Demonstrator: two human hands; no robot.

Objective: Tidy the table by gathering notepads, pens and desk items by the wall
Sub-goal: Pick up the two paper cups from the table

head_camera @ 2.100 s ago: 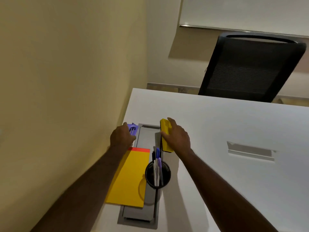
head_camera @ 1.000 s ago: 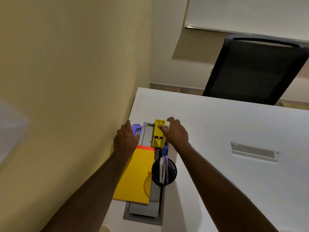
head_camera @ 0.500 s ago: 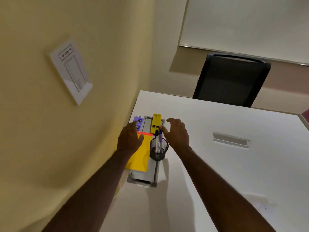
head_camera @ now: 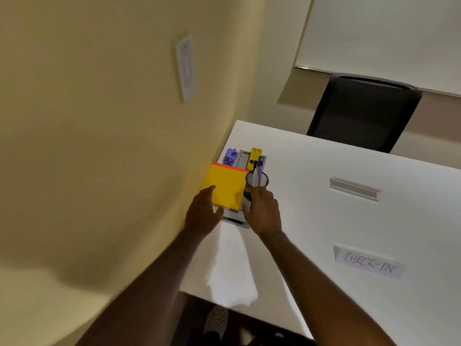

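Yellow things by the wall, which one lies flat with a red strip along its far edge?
The yellow notepad, under the left hand fingertips. The yellow stapler farther back is narrow, without red.

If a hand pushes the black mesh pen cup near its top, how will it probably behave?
The black mesh pen cup is taller than wide, so a high push may tip it. The pens stand above the rim and probably raise its balance point. Mesh walls suggest it is light and would slide easily on the smooth white table.

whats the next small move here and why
Probably draw both hands back: the yellow notepad, pen cup, yellow stapler and purple item already sit grouped by the wall, and the left hand and right hand hold nothing.
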